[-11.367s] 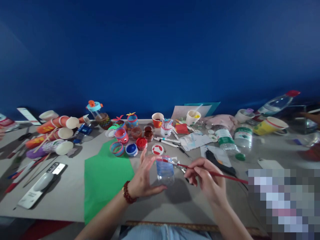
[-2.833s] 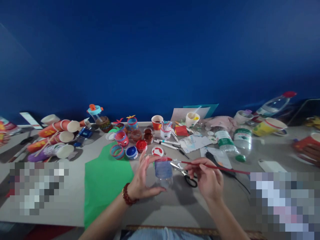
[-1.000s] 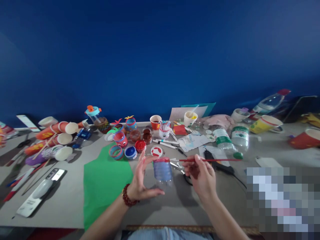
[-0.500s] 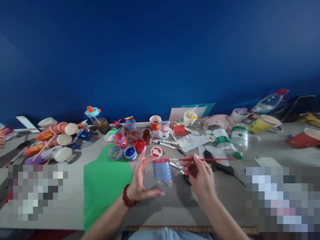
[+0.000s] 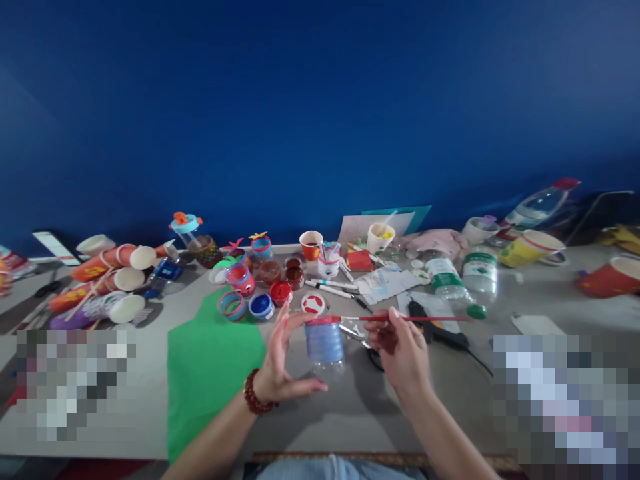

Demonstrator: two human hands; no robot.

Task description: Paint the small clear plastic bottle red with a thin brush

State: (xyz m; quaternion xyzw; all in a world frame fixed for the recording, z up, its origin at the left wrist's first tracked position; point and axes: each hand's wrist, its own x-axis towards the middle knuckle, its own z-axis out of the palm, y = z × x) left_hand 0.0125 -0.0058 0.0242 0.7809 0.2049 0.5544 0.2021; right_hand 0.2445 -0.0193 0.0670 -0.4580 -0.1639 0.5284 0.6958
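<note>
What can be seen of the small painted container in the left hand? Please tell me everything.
The container looks like clear plastic with a ridged side wall. Its rim is red, the wall below is painted translucent blue, and the lower end is unpainted and see-through. The left hand holds it roughly upright over the table with the thumb near the bottom. The tip of the paintbrush, held in the right hand, is at the red rim.
</note>
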